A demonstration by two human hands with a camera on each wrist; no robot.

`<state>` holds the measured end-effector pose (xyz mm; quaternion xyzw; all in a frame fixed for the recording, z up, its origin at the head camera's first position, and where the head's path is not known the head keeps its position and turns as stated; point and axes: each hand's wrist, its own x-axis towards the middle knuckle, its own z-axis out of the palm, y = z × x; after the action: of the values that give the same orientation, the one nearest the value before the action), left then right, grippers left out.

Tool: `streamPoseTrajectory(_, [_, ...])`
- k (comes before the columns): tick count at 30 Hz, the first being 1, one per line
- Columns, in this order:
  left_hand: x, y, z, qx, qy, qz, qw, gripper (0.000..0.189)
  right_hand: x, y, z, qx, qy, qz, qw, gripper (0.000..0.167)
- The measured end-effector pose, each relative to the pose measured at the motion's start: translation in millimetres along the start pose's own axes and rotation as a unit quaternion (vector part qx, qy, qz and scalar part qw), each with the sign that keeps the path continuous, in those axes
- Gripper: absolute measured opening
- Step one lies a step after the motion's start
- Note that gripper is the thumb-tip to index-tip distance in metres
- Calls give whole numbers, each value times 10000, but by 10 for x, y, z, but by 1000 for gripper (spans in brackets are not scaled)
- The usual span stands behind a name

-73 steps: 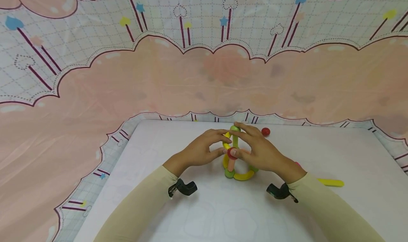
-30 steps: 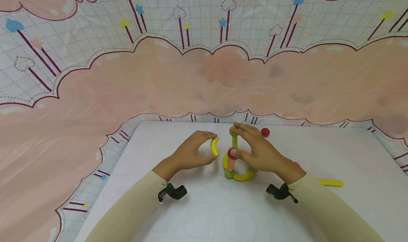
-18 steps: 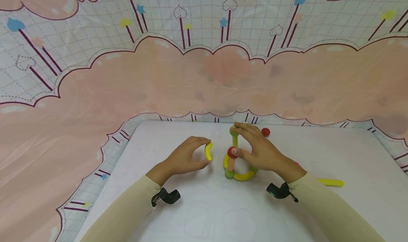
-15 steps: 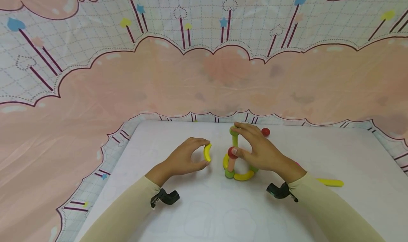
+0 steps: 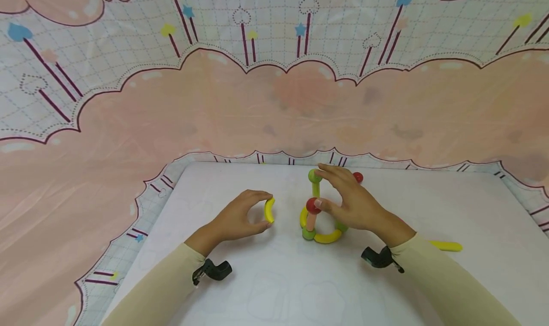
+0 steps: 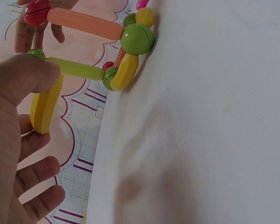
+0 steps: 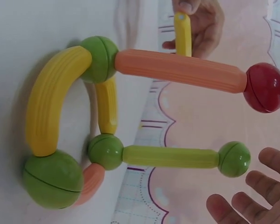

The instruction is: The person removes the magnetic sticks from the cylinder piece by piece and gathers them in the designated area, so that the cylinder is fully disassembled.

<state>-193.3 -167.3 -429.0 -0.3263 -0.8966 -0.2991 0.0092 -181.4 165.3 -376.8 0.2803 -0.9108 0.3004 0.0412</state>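
My left hand (image 5: 238,216) pinches a curved yellow magnetic stick (image 5: 269,210) by its two ends, thumb against fingers, left of the built piece. That piece stands on the table: a ring of curved sticks (image 7: 46,102) and green balls, with two uprights. An orange stick (image 7: 182,70) carries a red ball (image 5: 312,205); a light green stick (image 7: 170,156) carries a green ball (image 7: 234,159). Beside these tops is my right hand (image 5: 356,199), its fingers spread and loosely bent. In the right wrist view its fingertips are apart from the green ball.
A loose red ball (image 5: 358,177) lies behind my right hand. A straight yellow stick (image 5: 446,246) sticks out past the right sleeve on the white table (image 5: 257,283). Patterned cloth (image 5: 274,106) hangs behind the table.
My left hand has taken the curved yellow stick off the built piece's top and carried it left and nearer. My right hand has just eased slightly right, off the ball tops.
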Motion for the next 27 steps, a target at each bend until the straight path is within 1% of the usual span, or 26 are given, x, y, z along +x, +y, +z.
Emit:
streamPoseTrajectory(5, [-89, -42, -31, -22, 39, -87, 10000, 66, -33, 15, -8, 21, -9, 26, 10000, 72])
streamPoseTrajectory(9, [-153, -68, -63, -55, 67, -99, 9999, 66, -81, 30, -18, 77, 67, 18, 9999, 72])
streamPoseTrajectory(13, [-219, -109, -85, -81, 90, -177, 9998, 65, -144, 52, -29, 80, 108, 138, 9998, 73])
streamPoseTrajectory(18, [-300, -188, -93, -85, 112, -265, 9996, 64, -241, 130, -10, 0, -38, 418, 9991, 75])
streamPoseTrajectory(24, [-396, -284, -101, -15, 103, -368, 9993, 63, -348, 238, 16, -79, -234, 559, 9981, 78])
streamPoseTrajectory(27, [-436, -311, -112, -8, 130, -385, 9992, 64, -395, 270, 23, -96, -402, 703, 9967, 83])
